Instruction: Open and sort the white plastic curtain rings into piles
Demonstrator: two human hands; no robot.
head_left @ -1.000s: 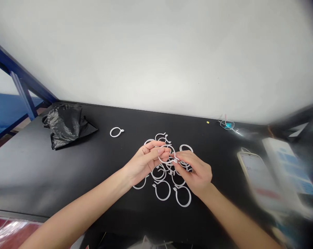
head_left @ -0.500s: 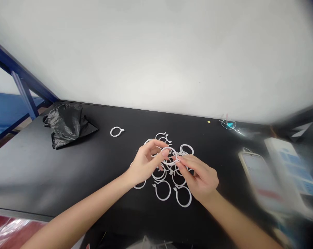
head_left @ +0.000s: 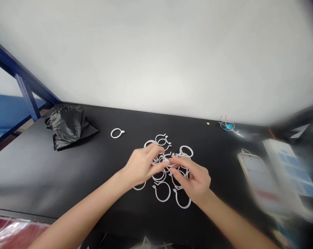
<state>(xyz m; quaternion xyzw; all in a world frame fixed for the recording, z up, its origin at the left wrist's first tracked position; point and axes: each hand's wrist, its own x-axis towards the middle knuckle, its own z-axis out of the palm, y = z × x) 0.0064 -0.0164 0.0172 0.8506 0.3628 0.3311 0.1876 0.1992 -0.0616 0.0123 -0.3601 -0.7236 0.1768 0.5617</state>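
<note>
My left hand (head_left: 144,165) is closed, pinching a white plastic ring clip by its small flat tab (head_left: 166,160) between thumb and fingers. Much of this clip is hidden by the fingers or blends with those behind it. Just to the right is my right hand (head_left: 194,175), its thumb and fingertips apart, close to the held clip; whether they touch it I cannot tell. Below and around both hands lie several loose white ring clips, some overlapping. Two with unfastened ends, a near clip (head_left: 163,192) and its neighbour (head_left: 183,199), lie closest to me. One fastened ring clip (head_left: 116,133) sits alone at the left.
A crumpled black plastic bag (head_left: 68,128) lies at the left on the black table (head_left: 99,186). To the right are a phone (head_left: 257,180) and a blurred white-and-blue box (head_left: 291,166). Eyeglasses (head_left: 227,125) rest near the white wall (head_left: 156,58).
My left hand has turned over the held ring clip, whose tab now shows between the fingertips. My right hand has moved slightly left and its fingers have parted from the clip's end.
</note>
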